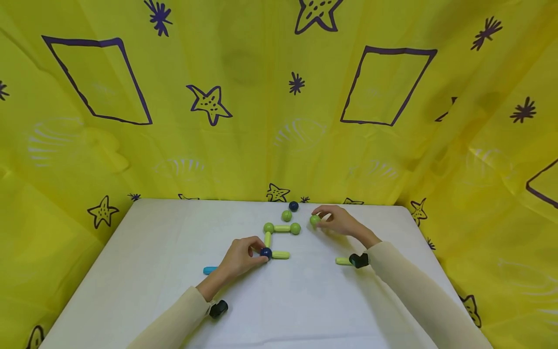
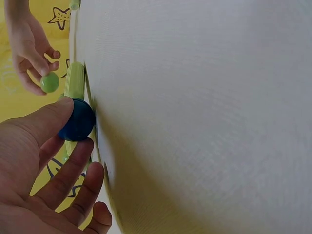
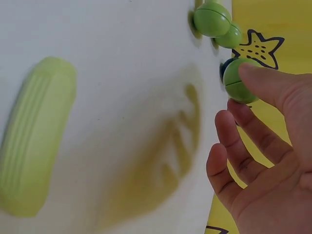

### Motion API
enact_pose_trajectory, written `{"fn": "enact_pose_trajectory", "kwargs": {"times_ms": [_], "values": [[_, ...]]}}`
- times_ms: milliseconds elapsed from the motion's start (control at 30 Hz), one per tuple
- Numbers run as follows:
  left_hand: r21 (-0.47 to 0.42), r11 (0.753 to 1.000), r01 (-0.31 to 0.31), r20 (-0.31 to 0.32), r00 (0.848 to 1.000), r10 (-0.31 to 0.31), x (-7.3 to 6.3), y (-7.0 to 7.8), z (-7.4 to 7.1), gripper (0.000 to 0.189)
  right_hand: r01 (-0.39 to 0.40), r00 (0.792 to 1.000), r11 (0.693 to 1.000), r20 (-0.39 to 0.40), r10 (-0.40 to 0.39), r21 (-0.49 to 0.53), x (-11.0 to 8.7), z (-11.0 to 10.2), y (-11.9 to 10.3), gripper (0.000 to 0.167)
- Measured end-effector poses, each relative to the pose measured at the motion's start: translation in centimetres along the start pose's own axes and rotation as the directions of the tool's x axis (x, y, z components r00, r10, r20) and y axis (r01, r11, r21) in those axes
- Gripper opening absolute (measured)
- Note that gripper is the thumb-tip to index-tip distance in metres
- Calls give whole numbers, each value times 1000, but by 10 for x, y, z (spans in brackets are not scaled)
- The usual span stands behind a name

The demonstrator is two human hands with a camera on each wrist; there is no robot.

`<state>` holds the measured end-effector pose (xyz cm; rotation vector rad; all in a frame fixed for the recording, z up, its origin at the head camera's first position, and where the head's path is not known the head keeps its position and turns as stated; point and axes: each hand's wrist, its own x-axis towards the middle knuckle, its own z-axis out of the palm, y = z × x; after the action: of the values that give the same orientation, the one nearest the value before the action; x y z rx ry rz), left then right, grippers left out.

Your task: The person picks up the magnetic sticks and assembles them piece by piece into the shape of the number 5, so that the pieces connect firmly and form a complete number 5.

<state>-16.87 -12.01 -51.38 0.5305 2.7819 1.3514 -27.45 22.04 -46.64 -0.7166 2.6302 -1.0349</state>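
Note:
My left hand [image 1: 240,256] pinches a dark blue ball [image 2: 78,121] between thumb and fingertips. This ball joins two yellow-green rods: one rod [image 1: 281,255] points right, the other [image 1: 268,239] runs back to a green ball [image 1: 269,228]. From that corner a further rod [image 1: 282,228] leads right to another green ball [image 1: 295,228]. Farther right, my right hand [image 1: 341,221] holds a loose green ball [image 3: 240,81] between thumb and index finger, its other fingers spread. In the right wrist view the hand's shadow falls on the white table [image 3: 122,97].
Behind the joined pieces lie a loose green ball [image 1: 286,215] and a dark blue ball [image 1: 294,206]. A yellow-green rod [image 3: 39,136] lies by the right wrist, a blue rod [image 1: 210,270] by the left forearm. A yellow patterned curtain [image 1: 248,145] surrounds the table's back and sides.

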Motion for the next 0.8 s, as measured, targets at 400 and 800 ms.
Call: {"fn": "enact_pose_trajectory", "kwargs": {"times_ms": [400,800], "values": [[-1,1000,-8,-2,1000,8,0,0,0,19,38,999,998,-17,-38,44,-31,-4,2,32],[-10,1000,-12,-3,1000,12,0,0,-1,19,42,999,997,-23,-41,69,-46,2,1,31]]}}
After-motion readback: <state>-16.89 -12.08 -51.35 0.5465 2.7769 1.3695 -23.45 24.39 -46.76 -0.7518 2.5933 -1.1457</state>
